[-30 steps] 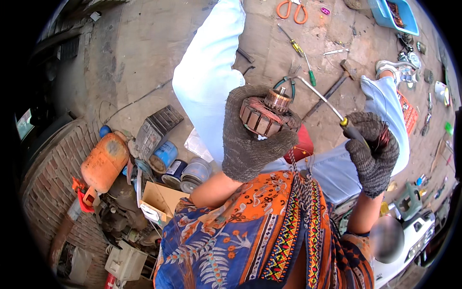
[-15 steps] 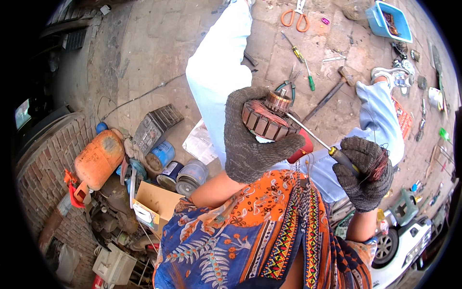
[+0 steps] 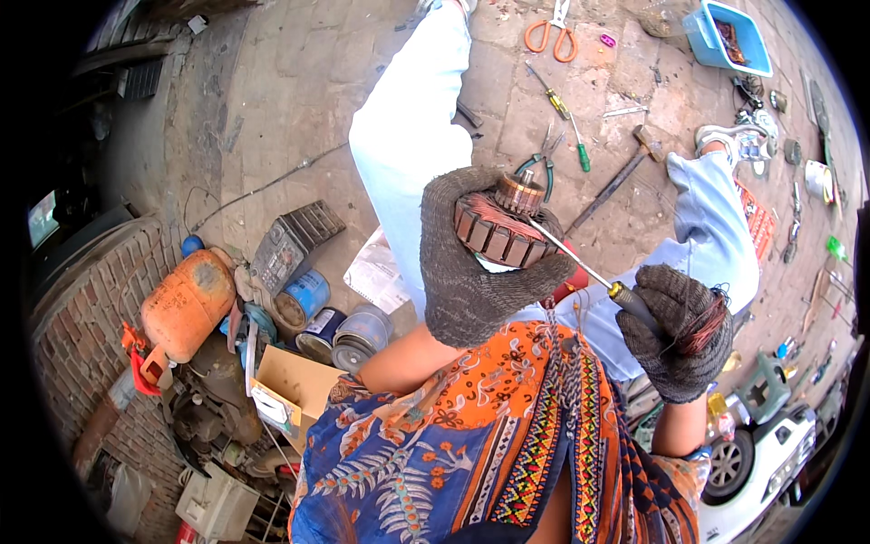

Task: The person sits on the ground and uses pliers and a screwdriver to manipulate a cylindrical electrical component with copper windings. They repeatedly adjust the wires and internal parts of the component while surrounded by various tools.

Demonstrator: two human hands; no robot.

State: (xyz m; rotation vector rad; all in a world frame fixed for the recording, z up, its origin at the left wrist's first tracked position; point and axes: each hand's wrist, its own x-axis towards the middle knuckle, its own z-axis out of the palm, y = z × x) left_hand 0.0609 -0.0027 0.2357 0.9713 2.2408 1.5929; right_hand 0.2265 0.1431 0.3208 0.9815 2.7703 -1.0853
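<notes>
My left hand (image 3: pixel 462 286), in a dark knitted glove, is wrapped round a motor armature (image 3: pixel 494 238) with copper windings and a copper commutator (image 3: pixel 519 192) on top. My gloved right hand (image 3: pixel 681 331) grips a screwdriver (image 3: pixel 594 276) by its yellow-and-black handle. The screwdriver's metal shaft slants up to the left, and its tip meets the windings just under the commutator. A bundle of thin reddish copper wire (image 3: pixel 705 328) is also tucked in the right hand, against the glove. Part of a red object (image 3: pixel 571 279) shows behind my left thumb; its kind is hidden.
On the brick ground ahead lie pliers (image 3: pixel 542 165), two screwdrivers (image 3: pixel 581 145), a hammer (image 3: pixel 625 172) and orange-handled scissors (image 3: pixel 551 38). A blue basin (image 3: pixel 727 38) stands far right. To my left are an orange gas cylinder (image 3: pixel 188 304), paint cans (image 3: pixel 304 297) and a cardboard box (image 3: pixel 294 381).
My right hand has shifted slightly left, and the screwdriver tip has moved left along the windings by the commutator. The left hand and armature stay almost in place.
</notes>
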